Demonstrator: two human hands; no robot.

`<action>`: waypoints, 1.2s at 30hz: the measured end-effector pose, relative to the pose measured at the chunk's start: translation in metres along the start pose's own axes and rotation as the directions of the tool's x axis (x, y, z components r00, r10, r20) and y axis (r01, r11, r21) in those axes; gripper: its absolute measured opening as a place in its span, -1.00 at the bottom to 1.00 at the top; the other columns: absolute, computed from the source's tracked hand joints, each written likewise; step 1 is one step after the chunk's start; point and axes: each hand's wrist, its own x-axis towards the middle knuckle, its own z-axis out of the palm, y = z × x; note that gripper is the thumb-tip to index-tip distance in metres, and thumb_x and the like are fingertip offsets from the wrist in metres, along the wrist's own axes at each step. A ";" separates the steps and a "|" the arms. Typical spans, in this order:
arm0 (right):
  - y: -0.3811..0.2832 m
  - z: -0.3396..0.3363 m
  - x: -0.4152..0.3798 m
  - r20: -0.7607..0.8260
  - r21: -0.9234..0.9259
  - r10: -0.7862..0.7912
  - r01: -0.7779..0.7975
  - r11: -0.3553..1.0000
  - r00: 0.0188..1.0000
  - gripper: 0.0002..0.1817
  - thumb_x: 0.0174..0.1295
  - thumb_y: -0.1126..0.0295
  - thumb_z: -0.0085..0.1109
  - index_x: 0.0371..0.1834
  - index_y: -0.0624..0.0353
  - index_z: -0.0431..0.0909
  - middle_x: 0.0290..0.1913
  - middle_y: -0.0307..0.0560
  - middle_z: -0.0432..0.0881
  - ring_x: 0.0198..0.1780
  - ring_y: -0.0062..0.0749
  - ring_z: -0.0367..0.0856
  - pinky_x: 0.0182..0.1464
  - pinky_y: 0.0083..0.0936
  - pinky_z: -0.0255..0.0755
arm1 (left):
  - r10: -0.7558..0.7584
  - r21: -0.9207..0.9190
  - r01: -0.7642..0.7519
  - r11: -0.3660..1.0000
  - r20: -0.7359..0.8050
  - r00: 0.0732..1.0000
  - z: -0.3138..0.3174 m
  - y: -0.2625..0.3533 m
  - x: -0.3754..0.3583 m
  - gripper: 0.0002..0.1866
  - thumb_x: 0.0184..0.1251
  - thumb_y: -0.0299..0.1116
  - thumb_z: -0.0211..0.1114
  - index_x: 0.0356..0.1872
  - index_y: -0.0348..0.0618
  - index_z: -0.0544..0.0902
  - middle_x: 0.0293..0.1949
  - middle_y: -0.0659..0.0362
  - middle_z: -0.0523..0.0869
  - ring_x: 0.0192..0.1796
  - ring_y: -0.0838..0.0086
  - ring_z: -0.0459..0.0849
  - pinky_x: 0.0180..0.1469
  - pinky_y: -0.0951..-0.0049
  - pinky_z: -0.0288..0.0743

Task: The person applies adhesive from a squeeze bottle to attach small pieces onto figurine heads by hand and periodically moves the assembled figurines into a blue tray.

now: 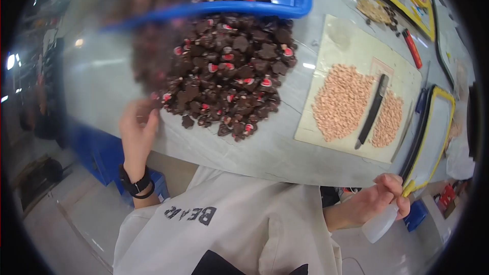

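Note:
At the left edge of a pile of dark brown star-shaped pieces [229, 66] with red and white bits is my left hand [137, 127]. Its thumb and fingers are pinched together beside the pieces; what lies between the fingertips is too small and blurred to tell. My right hand [379, 201], off the table's front edge at the right, has its fingers wrapped round a small white bottle [379, 224], whose body points downward. A yellow tip [409, 188] shows beside the right fingertips.
Behind the pile stands a blue tray [300, 7] of similar pieces. On the right, a pale sheet [346, 35] bears small pinkish pieces [341, 102] and a black-handled tool [373, 112]. Farther right are a red marker [412, 49] and yellow-edged frames [452, 107].

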 end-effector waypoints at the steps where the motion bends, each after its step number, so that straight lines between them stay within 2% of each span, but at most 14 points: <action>1: -0.001 0.001 0.001 0.007 -0.012 -0.003 0.003 1.000 1.000 -0.70 0.16 0.31 0.02 -0.09 0.06 0.21 -0.41 -0.03 0.54 -0.47 -0.38 0.31 -0.41 -0.54 0.22 | -0.008 -0.021 0.008 1.000 -0.014 1.000 0.000 -0.004 0.000 -0.78 0.06 -0.51 0.23 -0.21 -0.25 0.54 -0.38 0.14 0.59 -0.42 0.51 0.55 -0.42 0.54 0.44; 3: -0.005 0.000 0.004 0.060 -0.012 -0.012 0.013 1.000 0.998 -0.75 0.19 0.32 -0.02 -0.09 0.04 0.26 -0.42 -0.05 0.49 -0.39 -0.35 0.29 -0.39 -0.53 0.18 | -0.067 -0.022 0.066 0.998 -0.058 0.996 -0.016 0.013 -0.004 -0.78 0.10 -0.51 0.21 -0.19 -0.25 0.54 -0.35 0.17 0.59 -0.38 0.54 0.54 -0.37 0.55 0.43; 4: -0.006 0.000 0.004 0.053 -0.043 -0.016 0.018 0.999 0.998 -0.75 0.19 0.32 -0.02 -0.09 0.04 0.26 -0.42 -0.05 0.49 -0.39 -0.35 0.29 -0.39 -0.53 0.18 | 0.077 -0.113 -0.099 0.989 -0.188 0.979 -0.023 0.016 -0.003 -0.77 0.14 -0.50 0.20 -0.14 -0.24 0.53 -0.32 0.19 0.57 -0.35 0.54 0.53 -0.31 0.57 0.42; 5: -0.007 -0.001 0.004 0.082 -0.016 -0.054 0.056 0.998 0.995 -0.73 0.18 0.28 -0.01 -0.08 0.03 0.26 -0.44 -0.06 0.48 -0.40 -0.35 0.28 -0.39 -0.53 0.17 | -0.059 -0.321 -0.030 0.946 -0.262 0.963 -0.029 0.038 -0.007 -0.78 0.21 -0.48 0.14 -0.12 -0.25 0.49 -0.30 0.13 0.54 -0.31 0.53 0.54 -0.27 0.56 0.42; 7: -0.012 0.003 0.002 0.108 0.003 -0.106 0.106 0.994 0.988 -0.67 0.17 0.15 0.02 -0.08 -0.01 0.23 -0.48 -0.11 0.45 -0.42 -0.37 0.27 -0.42 -0.52 0.14 | 0.193 -0.801 -0.271 0.533 -0.196 0.961 -0.033 0.067 -0.013 -0.79 0.23 -0.47 0.10 -0.11 -0.26 0.45 -0.28 0.00 0.50 -0.32 0.46 0.57 -0.31 0.52 0.46; 8: -0.013 0.003 0.003 0.103 -0.011 -0.113 0.115 0.993 0.988 -0.67 0.17 0.15 0.02 -0.08 -0.01 0.23 -0.48 -0.11 0.45 -0.42 -0.37 0.27 -0.42 -0.52 0.14 | 0.490 -0.990 -0.104 0.098 -0.043 0.870 -0.023 0.072 -0.010 -0.77 0.23 -0.46 0.07 -0.10 -0.28 0.42 -0.26 -0.09 0.46 -0.36 0.39 0.60 -0.34 0.48 0.50; 10: -0.015 0.002 0.005 0.276 0.278 -0.179 0.100 0.955 0.944 -0.64 0.17 0.10 0.02 -0.08 -0.03 0.19 -0.47 -0.13 0.47 -0.42 -0.38 0.26 -0.43 -0.54 0.13 | 0.778 -0.865 0.489 -0.108 0.233 0.584 0.013 0.102 -0.004 -0.71 0.21 -0.45 0.09 -0.03 -0.26 0.40 -0.20 -0.15 0.44 -0.44 0.37 0.61 -0.37 0.46 0.52; 13: -0.028 0.018 0.003 0.259 0.362 -0.214 0.111 0.925 0.942 -0.53 0.14 -0.03 0.09 -0.14 0.01 0.14 -0.49 -0.10 0.61 -0.57 -0.44 0.39 -0.58 -0.66 0.22 | 0.738 -0.498 0.867 0.009 0.589 0.330 0.047 0.153 -0.012 -0.63 0.20 -0.53 0.09 0.06 -0.31 0.34 -0.02 -0.04 0.40 -0.18 0.40 0.58 -0.20 0.50 0.49; 15: -0.039 0.022 -0.001 0.279 0.362 -0.180 0.070 0.930 0.943 -0.54 0.15 -0.08 0.03 -0.15 -0.01 0.17 -0.52 -0.12 0.59 -0.60 -0.45 0.38 -0.57 -0.66 0.24 | 0.638 -0.485 0.872 0.067 0.693 0.337 0.065 0.170 -0.023 -0.57 -0.01 -0.62 0.15 -0.03 -0.27 0.36 -0.01 -0.07 0.30 -0.36 0.35 0.59 -0.49 0.56 0.46; 19: -0.041 0.018 -0.009 0.307 0.387 -0.111 -0.018 0.922 0.945 -0.38 0.01 -0.32 -0.02 -0.09 -0.07 0.25 -0.57 -0.19 0.48 -0.50 -0.42 0.27 -0.53 -0.62 0.20 | 0.801 -0.603 0.781 0.163 0.543 0.252 0.079 0.172 -0.023 -0.68 0.19 -0.55 0.07 -0.01 -0.31 0.36 -0.05 -0.07 0.37 -0.30 0.33 0.61 -0.41 0.49 0.53; 22: -0.035 0.018 -0.007 0.403 0.284 -0.158 0.041 0.958 0.902 -0.30 -0.04 -0.40 -0.07 -0.12 -0.02 0.30 -0.56 -0.20 0.48 -0.43 -0.33 0.31 -0.47 -0.58 0.29 | 0.733 -0.512 0.852 0.113 0.622 0.277 0.073 0.176 -0.025 -0.71 0.24 -0.50 0.05 -0.01 -0.34 0.38 -0.08 -0.11 0.40 -0.29 0.33 0.61 -0.35 0.44 0.57; 24: -0.035 0.030 -0.005 0.278 0.296 -0.144 0.057 0.953 0.950 -0.46 0.19 -0.19 -0.17 -0.38 0.11 0.47 -0.49 -0.12 0.58 -0.36 -0.17 0.49 -0.51 -0.53 0.42 | 0.755 -0.573 0.811 0.117 0.582 0.302 0.079 0.169 -0.024 -0.69 0.23 -0.50 0.07 -0.01 -0.36 0.38 -0.09 -0.12 0.42 -0.28 0.32 0.61 -0.32 0.44 0.57; 27: -0.034 0.024 0.006 0.533 0.279 -0.116 -0.045 0.959 0.838 -0.21 -0.01 -0.47 -0.30 -0.19 0.12 0.30 -0.62 -0.14 0.50 -0.34 -0.14 0.39 -0.29 -0.43 0.40 | 0.763 -0.648 0.755 0.096 0.535 0.362 0.078 0.169 -0.020 -0.64 0.20 -0.50 0.12 0.02 -0.41 0.37 -0.11 -0.14 0.44 -0.26 0.32 0.61 -0.29 0.46 0.57; 36: -0.025 0.028 0.007 0.543 0.347 -0.149 -0.059 0.936 0.826 -0.24 0.11 -0.37 -0.43 -0.26 0.22 0.31 -0.70 -0.11 0.48 -0.46 0.09 0.55 -0.46 -0.25 0.55 | 0.786 -0.685 0.729 -0.020 0.439 0.435 0.084 0.163 -0.017 -0.49 0.04 -0.75 0.20 0.07 -0.45 0.30 0.01 -0.03 0.42 0.00 0.43 0.50 -0.06 0.55 0.48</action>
